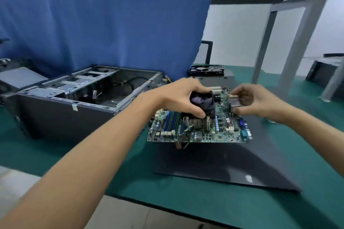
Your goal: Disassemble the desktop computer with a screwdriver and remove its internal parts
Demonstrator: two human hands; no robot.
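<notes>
A green motherboard (219,132) hangs in the air above a dark side panel (232,163) lying on the green mat. My left hand (180,96) grips the black cooler fan (204,104) mounted on the board. My right hand (260,101) pinches the metal port block (235,105) at the board's right rear edge. Blue and green memory slots (172,120) show at the board's left. The open, dark grey computer case (74,102) lies on its side to the left, apart from the board, with cables inside. No screwdriver is visible.
A black drive (206,70) lies behind the board at the mat's far side. A blue cloth (102,20) hangs behind the case. Grey frame legs (297,42) stand at the right, with dark equipment (323,74) beyond. The table's front edge runs along the bottom.
</notes>
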